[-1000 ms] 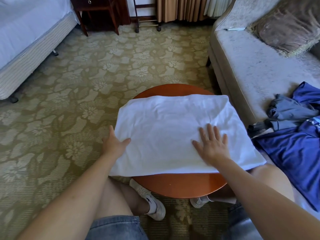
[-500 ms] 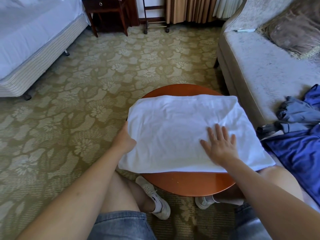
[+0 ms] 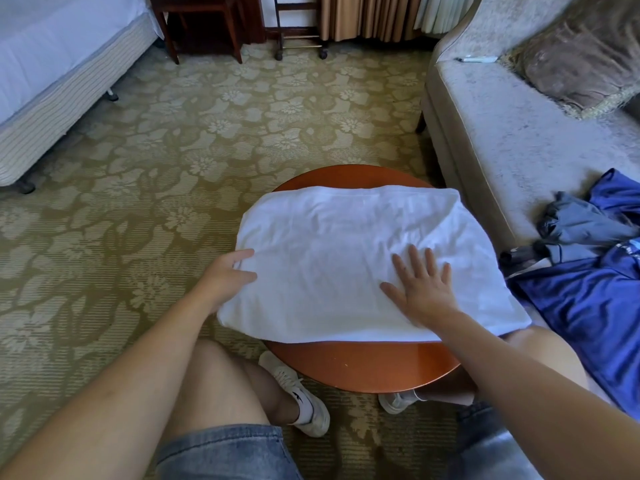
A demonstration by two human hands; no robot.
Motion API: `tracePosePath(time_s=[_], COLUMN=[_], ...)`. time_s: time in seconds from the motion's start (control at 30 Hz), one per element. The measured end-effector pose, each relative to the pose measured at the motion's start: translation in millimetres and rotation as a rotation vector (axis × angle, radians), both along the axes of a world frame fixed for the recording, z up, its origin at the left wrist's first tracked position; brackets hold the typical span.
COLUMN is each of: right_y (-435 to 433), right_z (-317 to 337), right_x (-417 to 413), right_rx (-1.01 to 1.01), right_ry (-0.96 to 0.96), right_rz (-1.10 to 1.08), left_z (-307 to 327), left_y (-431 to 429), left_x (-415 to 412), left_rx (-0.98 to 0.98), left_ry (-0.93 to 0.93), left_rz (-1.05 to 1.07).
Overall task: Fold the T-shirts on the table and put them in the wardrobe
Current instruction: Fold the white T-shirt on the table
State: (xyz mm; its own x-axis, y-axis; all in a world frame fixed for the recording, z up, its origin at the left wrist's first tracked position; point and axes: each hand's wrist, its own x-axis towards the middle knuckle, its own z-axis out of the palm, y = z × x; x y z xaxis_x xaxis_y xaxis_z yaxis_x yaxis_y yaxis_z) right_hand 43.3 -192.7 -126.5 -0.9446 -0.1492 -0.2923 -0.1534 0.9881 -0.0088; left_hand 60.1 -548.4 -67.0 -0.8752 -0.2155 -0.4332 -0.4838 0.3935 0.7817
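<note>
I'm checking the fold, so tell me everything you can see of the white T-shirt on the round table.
The white T-shirt is soft, lightly creased fabric folded into a rough rectangle, lying flat on the round wooden table. Its left and right ends hang past the tabletop's rim. No sleeves, collar or print show. The left hand holds its left edge; the right hand presses flat on its near right part, fingers spread.

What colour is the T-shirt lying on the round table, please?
The T-shirt is plain white, seen in the head view.
</note>
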Motion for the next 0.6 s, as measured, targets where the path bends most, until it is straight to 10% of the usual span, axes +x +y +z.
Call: tracePosePath(time_s=[0.27,0.6], right_y=[-73.3,17.2], right_z=[21.4,49.0], right_x=[-12.2,20.7], right_rx=[-0.183,-0.939], right_ry=[-0.071,0.156], right_rz=[0.06,-0.614], left_z=[89.0,117.7], left_y=[-33.9,124.0], left_x=[0.7,-55.6], left_rx=[0.162,0.029], left_ry=[0.089,0.078], left_rz=[-0.09,-0.378])
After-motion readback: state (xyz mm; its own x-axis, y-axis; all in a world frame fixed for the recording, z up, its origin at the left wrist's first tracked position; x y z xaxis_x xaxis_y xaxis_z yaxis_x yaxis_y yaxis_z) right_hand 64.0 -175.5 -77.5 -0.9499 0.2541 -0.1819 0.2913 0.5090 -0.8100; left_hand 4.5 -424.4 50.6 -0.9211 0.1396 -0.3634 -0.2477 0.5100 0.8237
